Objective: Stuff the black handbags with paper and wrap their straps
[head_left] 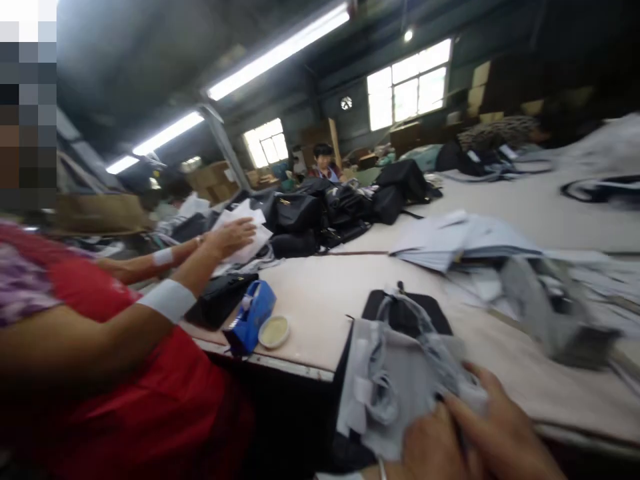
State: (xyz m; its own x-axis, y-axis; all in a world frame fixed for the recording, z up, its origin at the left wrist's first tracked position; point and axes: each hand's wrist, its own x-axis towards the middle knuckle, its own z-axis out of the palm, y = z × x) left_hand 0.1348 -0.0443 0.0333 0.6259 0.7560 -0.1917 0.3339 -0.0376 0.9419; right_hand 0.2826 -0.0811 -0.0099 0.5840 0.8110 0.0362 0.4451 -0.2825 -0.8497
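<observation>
A dark bag [367, 307] lies on the near table edge, with pale grey sheeting [410, 373] over its front. Its handles [425, 320] are wrapped in pale, translucent material, and a looped, wrapped strap [383, 400] rests on the left of the sheeting. My right hand [505, 427] grips the bag's right side, thumb on top and fingers around the edge. Close against it, my left hand [433, 443] is closed at the bag's lower right. What its fingers pinch is hidden.
A co-worker in a red apron [165, 393] stands at left, a hand [233, 237] on white paper. A blue box [253, 317] and small round dish [274, 331] sit nearby. Black bags [300, 213], stacked sheets [450, 240] and a grey tape dispenser-like object [555, 313] lie beyond.
</observation>
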